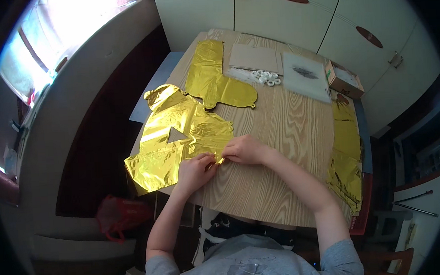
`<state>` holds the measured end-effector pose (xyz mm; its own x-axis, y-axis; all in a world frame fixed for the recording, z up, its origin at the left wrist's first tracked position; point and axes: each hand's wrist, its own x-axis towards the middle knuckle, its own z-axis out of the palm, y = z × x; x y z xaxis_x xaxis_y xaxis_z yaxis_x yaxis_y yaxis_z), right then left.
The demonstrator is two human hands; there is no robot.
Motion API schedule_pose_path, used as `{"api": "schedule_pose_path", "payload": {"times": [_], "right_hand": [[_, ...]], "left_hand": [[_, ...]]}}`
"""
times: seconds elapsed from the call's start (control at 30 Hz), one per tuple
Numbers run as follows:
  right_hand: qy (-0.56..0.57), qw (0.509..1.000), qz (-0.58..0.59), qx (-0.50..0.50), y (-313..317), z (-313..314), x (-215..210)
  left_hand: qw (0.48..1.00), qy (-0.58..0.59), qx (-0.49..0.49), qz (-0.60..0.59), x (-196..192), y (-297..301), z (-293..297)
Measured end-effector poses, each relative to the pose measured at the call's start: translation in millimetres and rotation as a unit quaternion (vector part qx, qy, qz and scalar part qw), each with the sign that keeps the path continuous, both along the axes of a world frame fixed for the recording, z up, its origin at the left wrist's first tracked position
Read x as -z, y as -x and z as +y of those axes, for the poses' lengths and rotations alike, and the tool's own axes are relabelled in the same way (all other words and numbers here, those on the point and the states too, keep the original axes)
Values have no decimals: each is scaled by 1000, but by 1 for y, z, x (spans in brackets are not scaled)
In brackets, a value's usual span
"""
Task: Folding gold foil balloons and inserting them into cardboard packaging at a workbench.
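Note:
A flat gold foil balloon [199, 121] with a triangular hole lies across the left of the table, its near-left part reaching the table edge. At its near right corner my left hand [197, 172] is closed, with its fingers pinching the foil. Close beside it, my right hand [244, 150] pinches the same corner, fingers pressed together. A small crumpled bit of foil shows between the two hands; its exact shape is hidden by the fingers. Farther back lies a second flat gold foil balloon [216, 83], bent like an L, touching the first.
At the wooden table's [282, 179] back are a grey-beige sheet [255, 59], several white ribbon rolls [266, 78], a clear plastic bag [306, 78] and a small cardboard box [345, 79]. More gold foil [346, 156] lies along the right edge. A red bag [122, 216] sits low at left.

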<state>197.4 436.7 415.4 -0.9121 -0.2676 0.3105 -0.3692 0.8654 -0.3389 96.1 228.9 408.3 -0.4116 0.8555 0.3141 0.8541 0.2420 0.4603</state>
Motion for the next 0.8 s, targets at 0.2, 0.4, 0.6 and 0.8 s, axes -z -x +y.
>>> {"api": "schedule_pose_path", "payload": {"times": [0.2, 0.4, 0.6, 0.8], "right_hand": [[64, 996, -63, 20, 4, 4, -4], [105, 991, -88, -4, 9, 4, 1], [209, 968, -135, 28, 9, -2, 1], [312, 930, -180, 76, 13, -1, 3]], "left_hand": [[1000, 10, 1, -6, -11, -5, 1], [1000, -17, -11, 3, -3, -3, 3], [999, -23, -1, -42, 0, -1, 4], [994, 2, -4, -105, -13, -2, 4]]}}
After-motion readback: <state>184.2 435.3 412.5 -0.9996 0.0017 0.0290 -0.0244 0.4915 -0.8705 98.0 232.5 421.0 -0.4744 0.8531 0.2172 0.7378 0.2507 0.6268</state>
